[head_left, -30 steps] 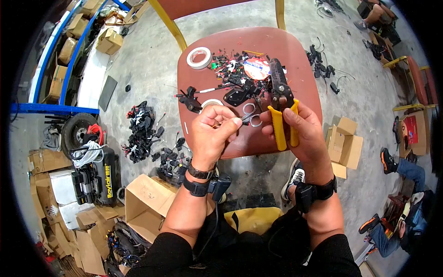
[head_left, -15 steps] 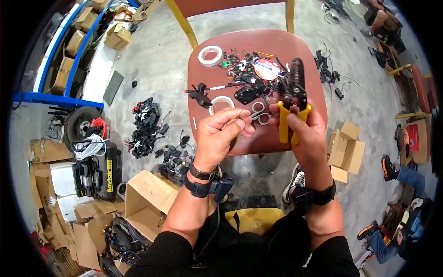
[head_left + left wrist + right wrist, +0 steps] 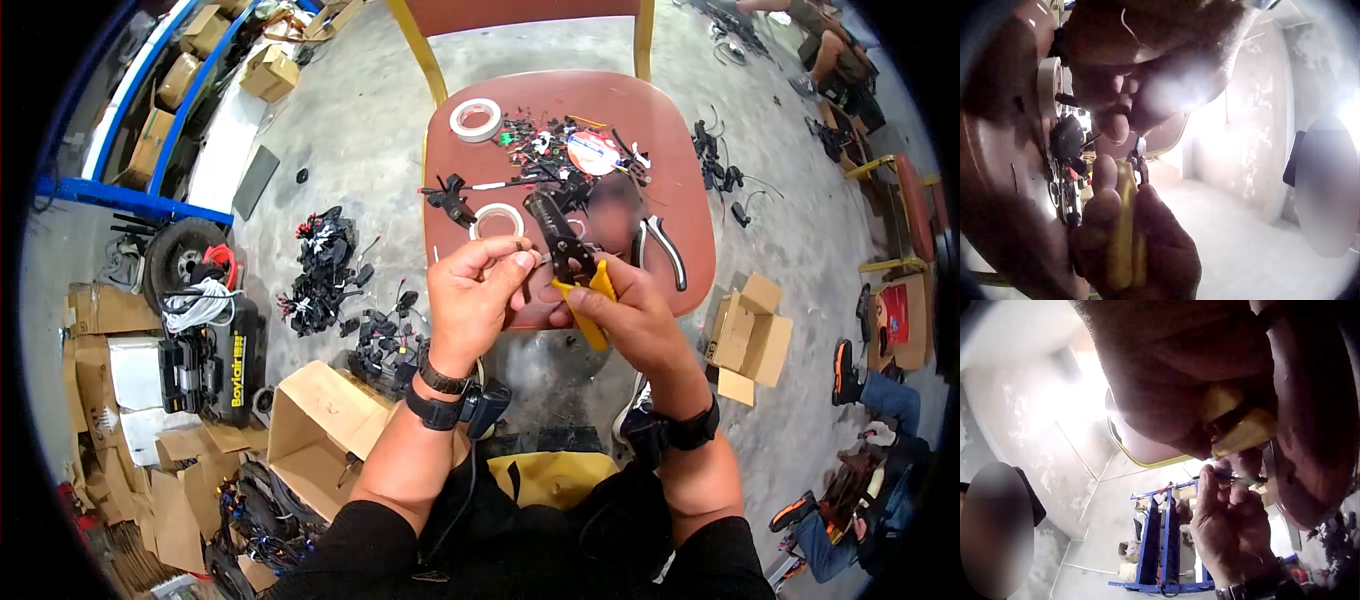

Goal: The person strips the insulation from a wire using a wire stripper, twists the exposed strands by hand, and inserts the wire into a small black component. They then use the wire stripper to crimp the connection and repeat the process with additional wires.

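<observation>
My left hand (image 3: 472, 290) pinches the end of a thin wire between thumb and forefinger; most of the wire is hidden by the fingers. In my right hand (image 3: 635, 315) are wire strippers (image 3: 551, 228) with yellow handles (image 3: 590, 318), tilted to the left so that their dark head lies close to the left fingertips. The left wrist view shows the strippers' metal part (image 3: 1140, 150) right at those fingertips. Behind the hands, on the brown chair seat (image 3: 660, 120), lie a tape roll (image 3: 478, 222), a black connector piece (image 3: 452, 200) and black-and-white-handled pliers (image 3: 668, 255).
Another tape roll (image 3: 476, 134) lies at the seat's back left, beside a heap of small parts (image 3: 535, 150) and a round label (image 3: 594, 153). Black wire bundles (image 3: 325, 265) and open cardboard boxes (image 3: 325, 420) stand on the floor. A seated person (image 3: 890, 480) is at the right.
The strippers have swung from upright to leaning left, and my right hand has come nearer the left. The pliers at the seat's right now show. The whole scene has shifted rightward in view.
</observation>
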Demonstrator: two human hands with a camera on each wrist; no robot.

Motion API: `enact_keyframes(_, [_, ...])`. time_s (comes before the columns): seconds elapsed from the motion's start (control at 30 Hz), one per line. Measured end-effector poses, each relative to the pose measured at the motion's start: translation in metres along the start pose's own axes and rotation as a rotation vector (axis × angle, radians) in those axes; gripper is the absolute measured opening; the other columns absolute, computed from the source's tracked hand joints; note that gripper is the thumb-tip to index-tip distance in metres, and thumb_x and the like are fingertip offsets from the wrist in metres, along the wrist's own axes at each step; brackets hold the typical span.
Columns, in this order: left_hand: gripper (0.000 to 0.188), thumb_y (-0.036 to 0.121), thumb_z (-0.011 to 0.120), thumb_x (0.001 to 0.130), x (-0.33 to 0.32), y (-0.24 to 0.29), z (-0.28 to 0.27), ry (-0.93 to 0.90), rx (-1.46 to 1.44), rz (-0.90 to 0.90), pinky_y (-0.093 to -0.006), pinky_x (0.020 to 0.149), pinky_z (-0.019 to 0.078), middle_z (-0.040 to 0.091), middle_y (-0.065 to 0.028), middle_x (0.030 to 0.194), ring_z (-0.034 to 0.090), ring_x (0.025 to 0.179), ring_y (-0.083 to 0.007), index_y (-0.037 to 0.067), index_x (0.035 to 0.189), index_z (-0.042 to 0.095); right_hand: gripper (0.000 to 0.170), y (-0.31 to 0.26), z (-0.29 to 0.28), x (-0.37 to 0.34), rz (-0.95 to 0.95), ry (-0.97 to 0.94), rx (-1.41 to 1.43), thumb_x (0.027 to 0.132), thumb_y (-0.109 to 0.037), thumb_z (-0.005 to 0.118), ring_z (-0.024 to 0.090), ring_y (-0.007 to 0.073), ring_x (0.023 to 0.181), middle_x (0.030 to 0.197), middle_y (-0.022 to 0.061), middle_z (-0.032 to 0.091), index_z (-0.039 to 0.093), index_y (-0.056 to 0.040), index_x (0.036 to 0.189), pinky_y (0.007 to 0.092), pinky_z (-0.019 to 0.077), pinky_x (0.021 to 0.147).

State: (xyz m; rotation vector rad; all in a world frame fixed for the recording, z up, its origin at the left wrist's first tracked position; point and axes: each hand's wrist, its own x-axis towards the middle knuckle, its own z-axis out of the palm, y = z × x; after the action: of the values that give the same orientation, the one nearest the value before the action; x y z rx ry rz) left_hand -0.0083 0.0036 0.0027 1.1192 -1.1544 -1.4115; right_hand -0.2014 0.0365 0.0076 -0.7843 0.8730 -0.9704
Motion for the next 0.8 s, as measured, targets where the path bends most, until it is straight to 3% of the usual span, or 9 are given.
enact_keyframes(0.1, [0.014, 0.003, 0.069, 0.092, -0.002, -0.002, 0.0, 0.033, 0.02, 0.017, -0.0205, 0.049, 0.0437, 0.074, -0.0096, 0.088, 0.057, 0.056, -0.0062, -0.004, 0.103, 0.07, 0.031, 0.007, -0.005, 0.002, -0.063, -0.046, -0.115, 0.098, -0.005, 0.058, 0.068, 0.0169, 0.095, 0.109, 0.009, 0.069, 0.056, 0.0005, 0.128, 0.0319, 0.056, 0.085])
enact_keyframes(0.2, [0.014, 0.004, 0.071, 0.091, -0.002, -0.003, 0.0, 0.044, 0.023, 0.017, -0.0202, 0.048, 0.0423, 0.073, -0.0082, 0.085, 0.056, 0.055, -0.0055, -0.004, 0.102, 0.071, 0.029, 0.008, -0.009, 0.003, -0.052, -0.054, -0.211, 0.098, -0.005, 0.059, 0.066, 0.0137, 0.098, 0.109, 0.0058, 0.067, 0.058, 0.0014, 0.126, 0.0297, 0.055, 0.086])
enact_keyframes(0.3, [0.014, 0.005, 0.072, 0.091, -0.003, -0.004, -0.001, 0.044, 0.041, 0.019, -0.0194, 0.048, 0.0418, 0.073, -0.0063, 0.084, 0.055, 0.056, -0.0042, -0.003, 0.103, 0.072, 0.019, 0.005, -0.003, 0.002, -0.088, -0.008, -0.21, 0.096, -0.006, 0.059, 0.056, 0.0063, 0.087, 0.098, -0.0009, 0.063, 0.063, 0.0009, 0.113, 0.0248, 0.0486, 0.077])
enact_keyframes(0.7, [0.013, 0.009, 0.073, 0.091, -0.004, 0.0, 0.008, 0.031, 0.023, 0.106, -0.0178, 0.049, 0.0404, 0.07, -0.0009, 0.081, 0.055, 0.061, -0.002, -0.001, 0.1, 0.074, 0.021, 0.001, 0.001, 0.001, -0.067, 0.015, -0.187, 0.096, -0.005, 0.058, 0.058, 0.0076, 0.091, 0.099, 0.0005, 0.064, 0.061, -0.0003, 0.116, 0.0264, 0.0497, 0.08])
enact_keyframes(0.8, [0.012, 0.008, 0.074, 0.09, -0.006, 0.003, 0.007, 0.024, 0.049, 0.092, -0.0174, 0.05, 0.04, 0.069, 0.0007, 0.079, 0.054, 0.061, -0.0017, -0.001, 0.098, 0.073, 0.023, 0.007, -0.002, 0.003, -0.139, 0.01, -0.254, 0.095, -0.005, 0.059, 0.059, 0.0086, 0.089, 0.098, 0.0014, 0.065, 0.06, -0.0008, 0.117, 0.0274, 0.0505, 0.078])
